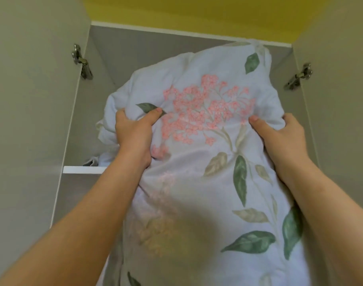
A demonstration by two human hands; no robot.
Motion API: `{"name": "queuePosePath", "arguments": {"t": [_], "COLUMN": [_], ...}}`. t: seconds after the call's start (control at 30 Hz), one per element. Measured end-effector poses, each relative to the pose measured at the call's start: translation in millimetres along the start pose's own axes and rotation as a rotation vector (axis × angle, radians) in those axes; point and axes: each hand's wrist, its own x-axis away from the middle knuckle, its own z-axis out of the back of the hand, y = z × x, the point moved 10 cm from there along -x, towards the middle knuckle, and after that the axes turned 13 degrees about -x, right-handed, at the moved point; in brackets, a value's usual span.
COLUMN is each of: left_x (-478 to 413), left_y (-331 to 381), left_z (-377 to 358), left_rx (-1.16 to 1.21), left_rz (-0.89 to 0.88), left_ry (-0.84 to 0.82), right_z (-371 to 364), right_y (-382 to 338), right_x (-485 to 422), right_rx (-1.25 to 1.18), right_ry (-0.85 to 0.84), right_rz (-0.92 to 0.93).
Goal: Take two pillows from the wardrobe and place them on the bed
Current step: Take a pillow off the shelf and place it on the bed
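Grey wardrobe (135, 50) stands open, its two doors (32, 100) carrying one hinge (81, 62) each. The left hand (133, 129) clutches the one floral pillow (207, 162), which is half out over the shelf edge (83, 169). The right hand (279, 133) grips its opposite side, thumbs on top, both arms outstretched.

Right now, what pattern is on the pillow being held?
White pillow printed with pink flower clusters and green leaves; the head view shows it clearly.

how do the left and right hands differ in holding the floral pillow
The left hand grips the pillow at its left side, thumb on a green leaf; the right hand grips its right edge, thumb beside the pink flowers. Both clutch bunched fabric.
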Motion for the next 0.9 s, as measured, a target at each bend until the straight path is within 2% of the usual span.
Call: {"name": "queuePosePath", "arguments": {"t": [0.27, 0.57, 0.9], "left_x": [59, 141, 219], "left_y": [-70, -148, -233], "left_z": [-16, -13, -8], "left_rx": [-0.147, -0.326, -0.396], "left_rz": [0.091, 0.189, 0.337], "left_ry": [-0.041, -0.001, -0.063], "right_z": [67, 137, 199], "right_y": [74, 141, 195], "right_x": [57, 125, 212], "right_rx": [0.009, 0.065, 0.147], "right_ry": [0.034, 0.034, 0.069], "right_rz": [-0.189, -0.411, -0.628]}}
